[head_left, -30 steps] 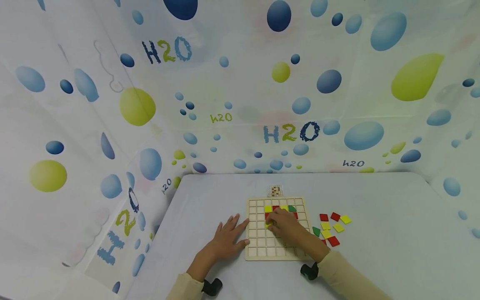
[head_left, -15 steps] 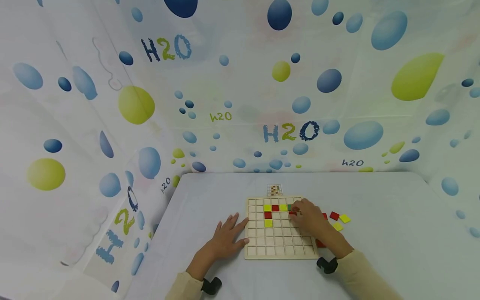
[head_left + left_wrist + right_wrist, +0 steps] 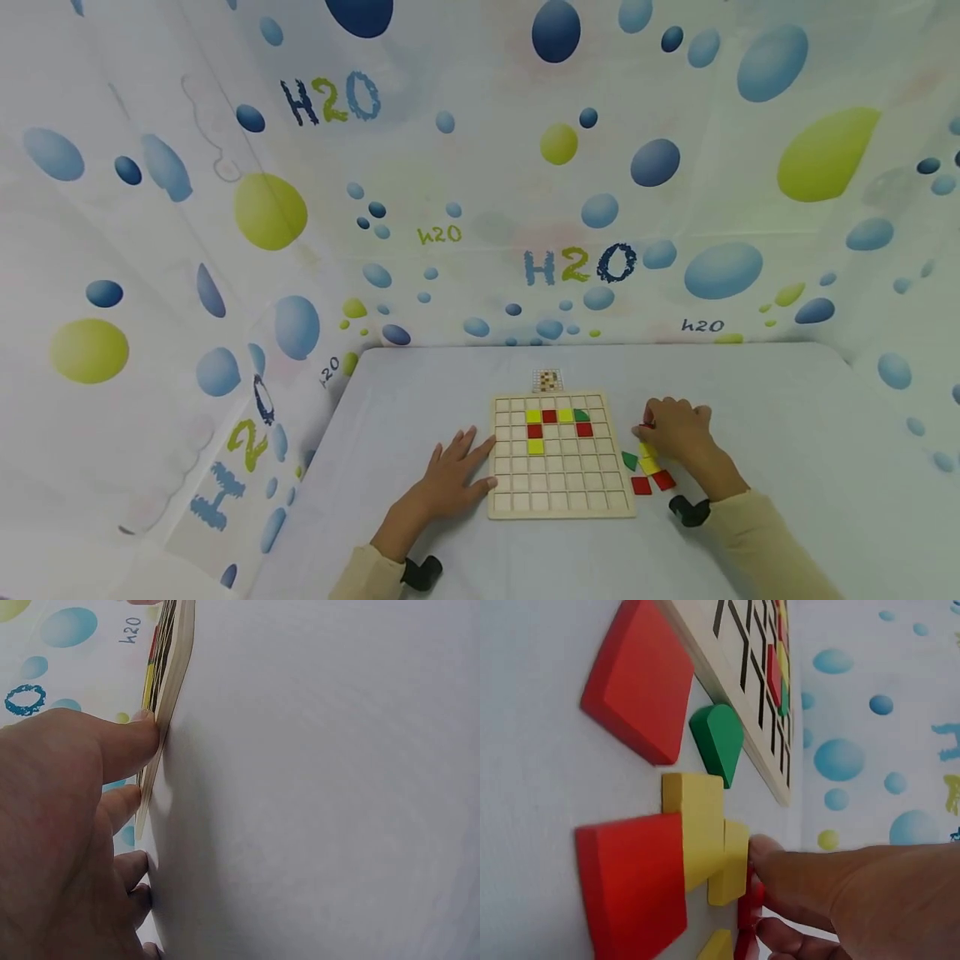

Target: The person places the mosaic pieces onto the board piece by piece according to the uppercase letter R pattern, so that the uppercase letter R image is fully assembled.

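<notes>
My left hand (image 3: 452, 477) lies with fingers spread at the left edge of a square wooden grid board (image 3: 555, 487); thumb and index fingertip touch the edge. Several yellow, red and green tiles sit in the board's upper cells, among them a quarter-round green tile (image 3: 581, 415) and a red tile (image 3: 584, 430) below it. To the right of the board my right hand (image 3: 681, 432) reaches over the loose tiles. Its thumb and fingers pinch a red tile (image 3: 751, 900) at the far side of the pile. My right hand hides part of the pile in the head view.
Loose yellow tiles (image 3: 703, 825), red tiles (image 3: 641, 486) and a green tile (image 3: 630, 461) lie right of the board on the white table (image 3: 420, 383). A small pattern card (image 3: 547, 381) lies behind the board. A printed curtain (image 3: 480, 167) hangs behind the table.
My right hand has moved right, off the board to the loose tiles, leaving a yellow tile in the left column and uncovering the green and red ones. My left hand stays put.
</notes>
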{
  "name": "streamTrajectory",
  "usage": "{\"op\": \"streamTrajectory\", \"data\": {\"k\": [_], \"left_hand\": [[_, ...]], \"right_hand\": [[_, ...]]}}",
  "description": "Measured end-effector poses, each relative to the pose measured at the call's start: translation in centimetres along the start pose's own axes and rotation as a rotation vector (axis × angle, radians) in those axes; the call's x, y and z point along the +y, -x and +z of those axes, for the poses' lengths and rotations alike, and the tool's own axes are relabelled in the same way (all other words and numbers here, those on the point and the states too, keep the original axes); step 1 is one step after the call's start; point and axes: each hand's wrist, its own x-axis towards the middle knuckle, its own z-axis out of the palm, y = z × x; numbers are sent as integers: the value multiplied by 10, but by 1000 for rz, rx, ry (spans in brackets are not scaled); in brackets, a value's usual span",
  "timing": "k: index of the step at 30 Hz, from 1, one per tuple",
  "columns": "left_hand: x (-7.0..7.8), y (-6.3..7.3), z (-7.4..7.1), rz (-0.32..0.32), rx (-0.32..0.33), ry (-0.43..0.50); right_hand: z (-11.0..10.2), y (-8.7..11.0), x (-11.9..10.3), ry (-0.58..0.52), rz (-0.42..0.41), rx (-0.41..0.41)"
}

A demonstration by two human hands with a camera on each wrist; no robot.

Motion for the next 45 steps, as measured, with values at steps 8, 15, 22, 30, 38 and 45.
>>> {"op": "streamTrajectory", "data": {"k": [8,15,22,30,38,45], "left_hand": [[1,0,-1,5,-4,27],[2,-1,0,9,-8,16],[5,0,-2,-1,-5,7],[4,1,-4,-6,-8,4],[5,2,-4,-10,-3,-3],[6,3,-5,-14,-10,1]], "right_hand": [[7,-2,-2,-129,-58,17],[8,3,2,-188,-52,11],[9,9,8,-210,-48,45],[14,5,10,-233,-105,79],[26,-5,6,-286,-91,65],[26,-7,-5,-319,-85,85]]}}
